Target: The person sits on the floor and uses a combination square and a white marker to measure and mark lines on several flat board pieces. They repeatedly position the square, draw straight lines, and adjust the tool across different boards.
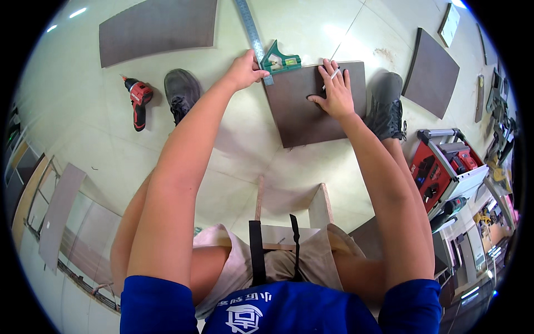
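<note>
Dark board (311,125): on the floor (236,131), apparently flat, between the left shoe (182,92) and the right shoe (385,100), right edge just beside the latter. Judged stiff, moderately heavy; smooth face may slip, corners may chip. Recommended hold: two opposite edges.

Metal ruler (250,28) with green head (291,62): near end at the board's far left corner, head along the far edge. Judged rigid, light, slick; best held where head meets ruler.

Left hand (245,70): thumb and fingers pinching the ruler's near end. Right hand (335,96): fingers spread on the board toward its far right corner, a slim white stick (334,73) between them.

Surface: pale, glossy tile, brown dust (384,54) beyond the board's far right corner. Room: red drill (140,97) outside the left shoe; red toolbox (431,172) beside the right leg; curved-looking panel (161,25) beyond the drill.
</note>
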### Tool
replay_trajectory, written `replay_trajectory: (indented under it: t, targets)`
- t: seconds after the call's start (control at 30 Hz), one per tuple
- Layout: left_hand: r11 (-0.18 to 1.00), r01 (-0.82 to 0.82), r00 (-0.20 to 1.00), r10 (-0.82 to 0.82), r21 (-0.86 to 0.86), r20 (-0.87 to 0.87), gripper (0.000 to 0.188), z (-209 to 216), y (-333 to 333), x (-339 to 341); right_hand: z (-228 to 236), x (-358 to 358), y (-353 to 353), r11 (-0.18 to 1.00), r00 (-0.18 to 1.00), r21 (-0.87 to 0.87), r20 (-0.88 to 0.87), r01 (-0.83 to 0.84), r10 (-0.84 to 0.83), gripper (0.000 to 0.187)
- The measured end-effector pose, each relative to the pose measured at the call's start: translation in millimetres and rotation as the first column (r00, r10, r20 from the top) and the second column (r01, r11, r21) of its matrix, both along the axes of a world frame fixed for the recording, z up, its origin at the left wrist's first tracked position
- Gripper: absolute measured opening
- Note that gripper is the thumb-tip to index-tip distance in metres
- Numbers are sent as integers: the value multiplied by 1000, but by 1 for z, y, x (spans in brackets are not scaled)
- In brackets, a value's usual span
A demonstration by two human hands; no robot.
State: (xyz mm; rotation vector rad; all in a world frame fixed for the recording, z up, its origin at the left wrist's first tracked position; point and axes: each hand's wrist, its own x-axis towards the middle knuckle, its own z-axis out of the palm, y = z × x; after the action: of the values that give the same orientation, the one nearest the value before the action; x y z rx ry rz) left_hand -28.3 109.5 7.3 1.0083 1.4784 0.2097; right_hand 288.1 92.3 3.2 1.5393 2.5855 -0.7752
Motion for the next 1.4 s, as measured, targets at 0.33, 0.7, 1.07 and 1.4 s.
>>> replay_trajectory:
  t: [0.33, 0.7, 1.07, 1.4]
  targets:
    - [997, 8, 999, -11, 76, 37, 44, -9, -8, 6, 0, 8, -7, 1000, 1000, 6, 30, 2, -2, 97]
    - [998, -13, 998, 9, 60, 64, 38, -10, -9, 5, 2, 5, -7, 1000, 1000, 5, 19, 8, -8, 97]
    - [997, 12, 999, -16, 71, 52, 39, -22, -11, 4, 18, -7, -5, 1000, 999, 10, 33, 29, -29, 97]
    - [997, -10, 998, 5, 79, 68, 41, -24, -13, 2, 42, -92, -55, 964, 913, -263, -382, 38, -141, 31]
